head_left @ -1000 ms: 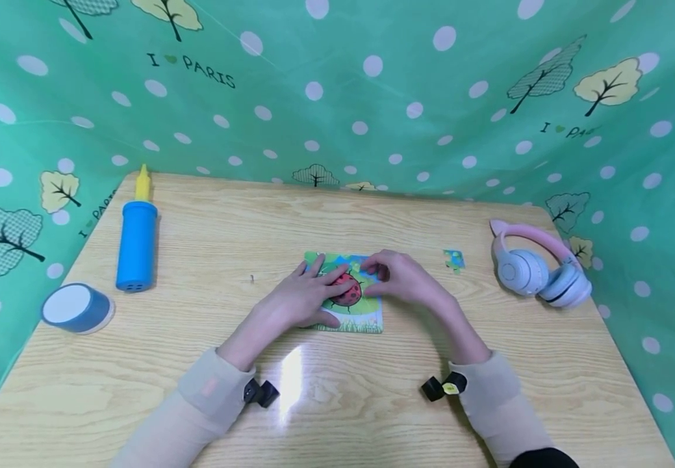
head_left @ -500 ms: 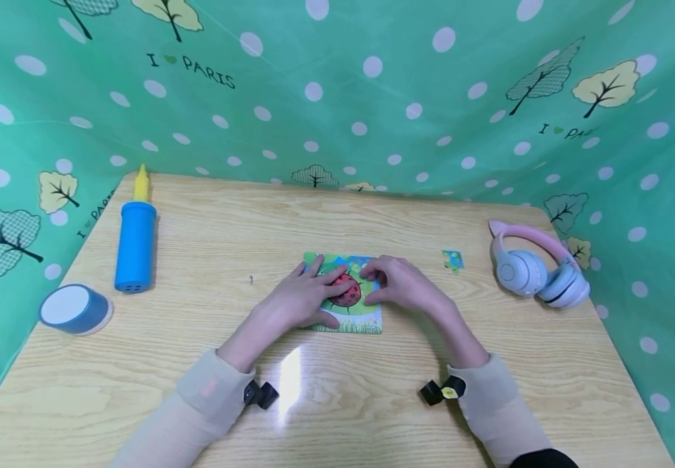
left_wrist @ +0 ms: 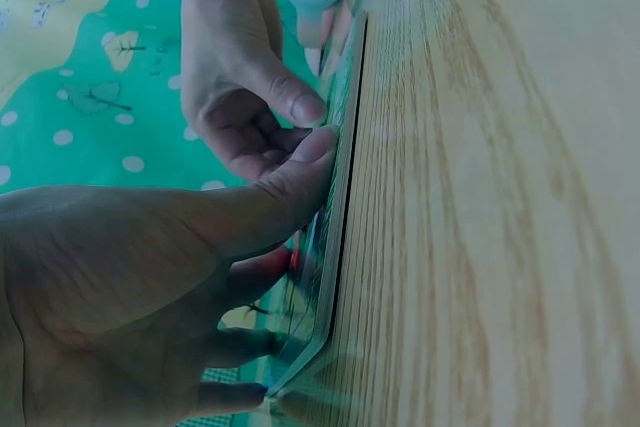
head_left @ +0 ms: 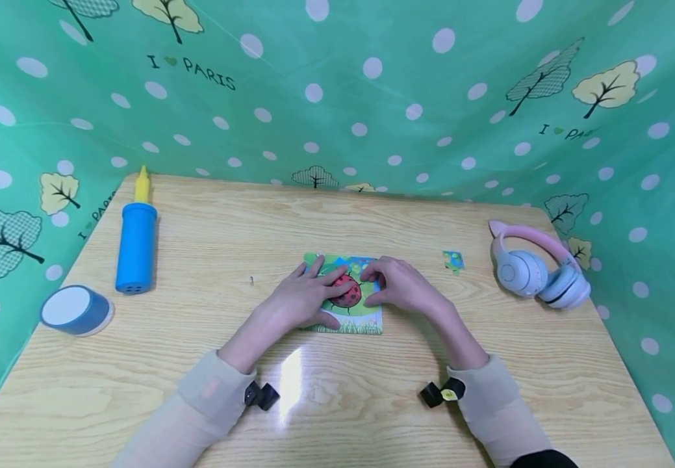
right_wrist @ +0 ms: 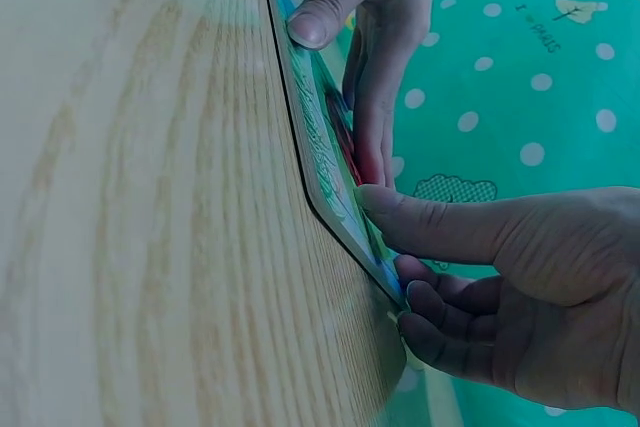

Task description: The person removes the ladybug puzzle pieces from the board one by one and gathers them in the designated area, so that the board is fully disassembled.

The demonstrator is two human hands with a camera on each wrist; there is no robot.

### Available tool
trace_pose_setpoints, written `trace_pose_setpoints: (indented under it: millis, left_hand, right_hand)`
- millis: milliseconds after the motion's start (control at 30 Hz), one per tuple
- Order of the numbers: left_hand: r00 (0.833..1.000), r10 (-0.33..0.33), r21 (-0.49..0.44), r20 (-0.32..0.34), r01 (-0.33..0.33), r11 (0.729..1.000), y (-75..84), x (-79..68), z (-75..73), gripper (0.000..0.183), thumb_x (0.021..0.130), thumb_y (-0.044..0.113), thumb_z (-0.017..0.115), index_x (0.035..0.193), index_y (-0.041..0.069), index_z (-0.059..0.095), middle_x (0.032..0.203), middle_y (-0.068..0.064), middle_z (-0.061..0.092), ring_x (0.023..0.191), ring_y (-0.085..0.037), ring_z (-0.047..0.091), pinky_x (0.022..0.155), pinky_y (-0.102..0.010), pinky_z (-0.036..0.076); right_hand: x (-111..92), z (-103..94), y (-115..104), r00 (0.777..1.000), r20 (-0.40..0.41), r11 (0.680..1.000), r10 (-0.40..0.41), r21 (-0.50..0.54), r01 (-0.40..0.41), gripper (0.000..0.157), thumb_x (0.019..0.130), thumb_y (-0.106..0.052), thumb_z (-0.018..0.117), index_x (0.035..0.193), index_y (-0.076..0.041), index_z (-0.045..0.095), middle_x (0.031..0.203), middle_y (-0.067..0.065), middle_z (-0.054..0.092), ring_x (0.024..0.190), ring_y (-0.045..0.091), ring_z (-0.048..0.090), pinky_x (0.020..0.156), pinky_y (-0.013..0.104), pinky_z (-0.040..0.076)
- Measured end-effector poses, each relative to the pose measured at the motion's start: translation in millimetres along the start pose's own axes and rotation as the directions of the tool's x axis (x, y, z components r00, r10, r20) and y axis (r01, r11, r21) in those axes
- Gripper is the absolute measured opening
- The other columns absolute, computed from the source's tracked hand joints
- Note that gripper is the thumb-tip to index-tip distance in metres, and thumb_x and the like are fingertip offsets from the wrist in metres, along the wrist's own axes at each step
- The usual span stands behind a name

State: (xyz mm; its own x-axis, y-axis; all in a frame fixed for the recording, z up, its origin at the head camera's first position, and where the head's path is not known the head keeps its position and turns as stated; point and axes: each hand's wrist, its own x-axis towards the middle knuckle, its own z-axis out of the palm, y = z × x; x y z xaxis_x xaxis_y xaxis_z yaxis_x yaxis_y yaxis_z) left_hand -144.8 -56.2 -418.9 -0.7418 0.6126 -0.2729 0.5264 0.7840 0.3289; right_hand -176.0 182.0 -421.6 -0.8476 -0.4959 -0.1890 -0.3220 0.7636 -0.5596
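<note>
A ladybug jigsaw puzzle (head_left: 356, 320) lies flat on the wooden table in the head view, with a red ladybug at its middle. My left hand (head_left: 305, 296) rests on its left part, fingers spread. My right hand (head_left: 401, 284) is at the puzzle's right edge, fingers curled and thumb bent. In the right wrist view, the right thumb (right_wrist: 395, 205) touches the puzzle's face while the curled fingers (right_wrist: 440, 322) meet its edge. Whether a single piece sits between thumb and fingers is hidden. A loose puzzle piece (head_left: 453, 260) lies to the right of that hand.
Pink-and-white cat-ear headphones (head_left: 527, 270) lie at the table's right side. On the left stand a blue balloon pump (head_left: 136, 244) with a yellow nozzle and a blue cylinder (head_left: 76, 309) with a white top. A green polka-dot curtain (head_left: 337, 97) hangs behind and beside the table.
The right hand has shifted very slightly at the puzzle's right edge, its fingertips a touch lower. The left hand and the loose piece stay where they were.
</note>
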Motion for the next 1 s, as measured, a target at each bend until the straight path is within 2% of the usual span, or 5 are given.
trace_pose_setpoints:
  millis: [233,467,800,1000]
  left_hand:
    - [1.0,-0.01,-0.015,-0.001,0.01,1.0,0.6,0.1,-0.2,0.08,0.087,0.056,0.073,0.157,0.033,0.042,0.173,0.004,0.02,0.161,-0.043,0.01,0.129,-0.063,0.017]
    - [1.0,-0.007,-0.014,-0.004,0.007,1.0,0.9,-0.1,-0.9,0.08,0.087,0.055,0.073,0.157,0.032,0.043,0.173,0.002,0.021,0.16,-0.044,0.011,0.128,-0.064,0.018]
    - [1.0,-0.016,-0.016,0.011,0.016,1.0,2.1,1.7,-1.5,0.081,0.086,0.056,0.074,0.157,0.034,0.041,0.173,0.005,0.02,0.161,-0.043,0.01,0.129,-0.062,0.018]
    - [1.0,-0.01,-0.01,0.012,0.01,1.0,1.7,0.8,-2.0,0.081,0.087,0.056,0.073,0.157,0.033,0.041,0.174,0.004,0.019,0.16,-0.044,0.01,0.129,-0.063,0.017]
  right_hand:
    - [-1.7,2.0,-3.9,1.0,0.002,1.0,-0.001,-0.009,0.001,0.035,0.078,-0.025,0.091,0.107,-0.012,0.074,0.096,0.002,0.067,0.085,0.015,0.058,0.075,0.029,0.05]
    - [-4.0,3.4,-8.1,1.0,-0.001,0.999,0.006,-0.035,-0.006,0.048,0.078,-0.026,0.091,0.12,-0.012,0.07,0.108,0.001,0.068,0.095,0.016,0.06,0.084,0.033,0.052]
    - [-3.9,2.8,-8.9,1.0,0.005,0.999,-0.006,-0.042,0.007,0.049,0.078,-0.025,0.091,0.121,-0.013,0.071,0.104,0.0,0.069,0.09,0.015,0.059,0.078,0.032,0.05]
    - [-2.8,3.1,-7.9,1.0,0.019,1.0,-0.002,-0.012,0.003,0.049,0.079,-0.024,0.09,0.122,-0.013,0.07,0.108,0.0,0.069,0.091,0.016,0.058,0.079,0.031,0.049]
